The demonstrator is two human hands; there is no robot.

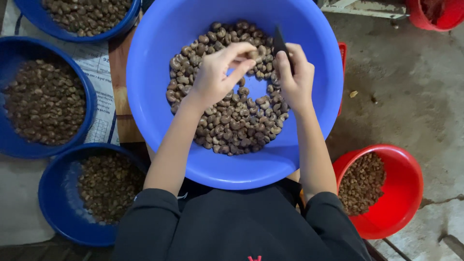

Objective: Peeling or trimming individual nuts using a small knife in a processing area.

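In the middle of the frame a large light-blue basin (159, 96) sits in front of the person, holding a heap of brown nuts (232, 121) spread across its bottom. Both hands work over that heap. The left hand (215, 77), reaching in from the lower left, has its fingers bent around a single nut (252, 54), pinched between thumb and fingertips just above the pile. The right hand (296, 79), coming in from the lower right, is clenched around a small dark knife (280, 46), whose blade points toward the upper edge of the frame and stands just beside the pinched nut. The two hands are near each other, almost touching at the fingertips. Black sleeves (159, 217) cover the upper arms at the bottom of the frame. On the left side three dark-blue bowls of darker nuts stand: one at the upper left (29, 14), one at the middle left (9, 96), and one at the lower left (53, 203). At the lower right a red bucket (406, 193) holds more brown nuts, and another red tub (435, 14) shows at the upper right corner on the grey concrete floor (411, 87).
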